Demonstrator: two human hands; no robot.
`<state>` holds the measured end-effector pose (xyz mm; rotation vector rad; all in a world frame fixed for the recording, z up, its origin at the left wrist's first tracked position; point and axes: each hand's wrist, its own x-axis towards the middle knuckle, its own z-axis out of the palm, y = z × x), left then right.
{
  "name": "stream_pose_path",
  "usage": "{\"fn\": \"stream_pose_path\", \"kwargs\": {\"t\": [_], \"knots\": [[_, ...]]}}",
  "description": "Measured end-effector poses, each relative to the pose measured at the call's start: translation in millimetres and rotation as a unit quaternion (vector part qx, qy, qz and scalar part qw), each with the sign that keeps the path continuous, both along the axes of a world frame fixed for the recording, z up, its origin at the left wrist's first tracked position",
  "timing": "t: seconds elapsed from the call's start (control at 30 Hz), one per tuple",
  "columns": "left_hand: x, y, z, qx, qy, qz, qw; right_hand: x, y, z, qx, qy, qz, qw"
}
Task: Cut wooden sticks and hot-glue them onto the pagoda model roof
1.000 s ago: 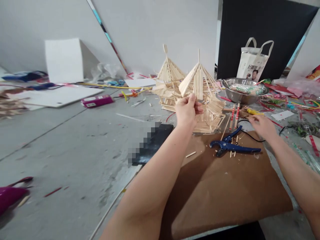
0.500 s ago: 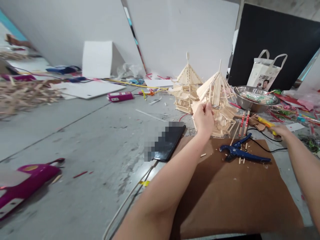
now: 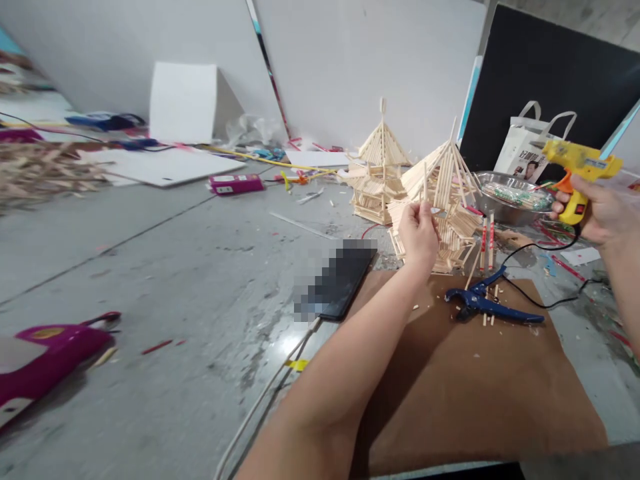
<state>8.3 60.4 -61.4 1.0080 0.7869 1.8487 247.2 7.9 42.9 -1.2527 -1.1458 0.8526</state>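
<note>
Nearest to us lies a flat brown cardboard sheet on the grey concrete floor, and our left forearm crosses its near-left corner. At the far edge of the sheet rests a blue-handled cutting plier, with short cut wooden stick pieces scattered just beside it. To the left of the sheet, a dark phone lies flat on the floor, partly blurred, and a magenta plastic object sits well apart at the left margin.

Beyond the sheet, our left hand is closed in a pinch: thumb and fingers grasp a thin pale wooden stick held upright against the nearer pale wooden stick pagoda model, which stands on the floor touching the sheet's far edge. Our right hand is raised at the right margin, clenched around the handle of a yellow hot-glue gun with an orange trigger; its nozzle points left, and its black cord hangs to the floor.

Farther off, a second wooden stick pagoda model stands behind and left of the first. A round steel bowl sits to the right, with a white tote bag behind it against a black panel. A heap of loose wooden sticks lies at the far left, before the white wall.
</note>
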Motion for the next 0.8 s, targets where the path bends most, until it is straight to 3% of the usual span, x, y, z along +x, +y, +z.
{"fn": "stream_pose_path", "kwargs": {"t": [0.17,0.3,0.5,0.57,0.8], "knots": [[2.0,1.1,-2.1,-0.009,-0.008,0.0,1.0,-56.6,-3.0,20.0,0.085,-0.162,0.056,0.981],[3.0,1.1,-2.8,-0.014,-0.02,-0.005,1.0,-80.7,4.6,24.9,0.091,-0.288,0.067,0.951],[2.7,2.4,-2.4,-0.026,-0.015,-0.005,1.0,-97.7,15.7,34.3,0.1,-0.518,-0.02,0.849],[3.1,3.9,-3.1,-0.026,-0.008,0.003,1.0,-100.2,18.7,34.1,0.116,-0.544,-0.026,0.83],[3.0,4.7,-4.1,-0.029,-0.002,-0.005,1.0,-104.9,27.1,30.4,0.133,-0.549,-0.023,0.825]]}}
